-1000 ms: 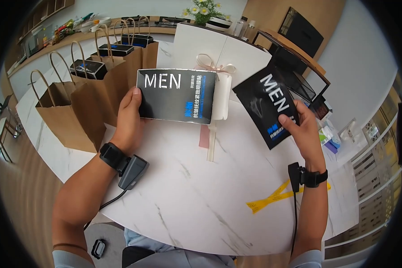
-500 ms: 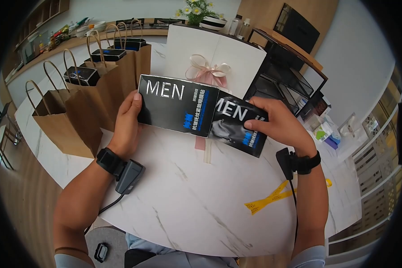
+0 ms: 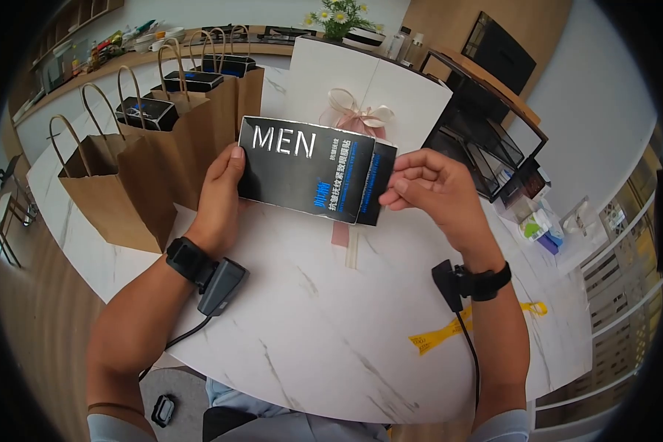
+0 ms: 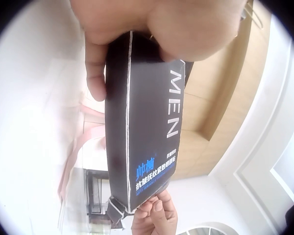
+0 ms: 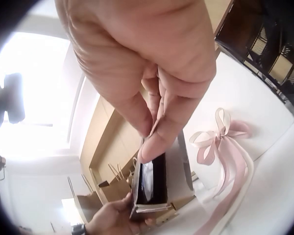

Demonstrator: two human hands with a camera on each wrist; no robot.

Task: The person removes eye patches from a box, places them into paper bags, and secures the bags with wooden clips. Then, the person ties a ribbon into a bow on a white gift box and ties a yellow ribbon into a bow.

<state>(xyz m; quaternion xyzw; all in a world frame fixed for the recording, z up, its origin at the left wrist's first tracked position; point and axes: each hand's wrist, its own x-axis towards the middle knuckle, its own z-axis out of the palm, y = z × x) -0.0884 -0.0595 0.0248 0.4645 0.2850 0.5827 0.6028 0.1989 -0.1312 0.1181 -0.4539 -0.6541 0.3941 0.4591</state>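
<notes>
Over the table, my left hand (image 3: 221,188) grips a black flat box (image 3: 295,173) lettered MEN by its left end, thumb on the front face. My right hand (image 3: 438,188) is at the box's open right end, thumb and fingers pinching the edge of a black sachet (image 3: 376,195). Most of that sachet is hidden inside the box; a narrow strip with blue print sticks out. From the right wrist, the box's open mouth (image 5: 154,188) shows just under the pinching fingertips. An end flap (image 4: 115,210) stands out in the left wrist view.
Brown paper bags (image 3: 118,195) line the table's left side, several holding black boxes. Behind my hands stands a white box (image 3: 324,74) with a pink and cream ribbon bow (image 3: 357,114). A yellow strip (image 3: 438,339) lies near my right forearm.
My right hand has brought the sachet leftward from apart in the air to the box's open end, and most of it has gone inside. My left hand keeps its grip on the box.
</notes>
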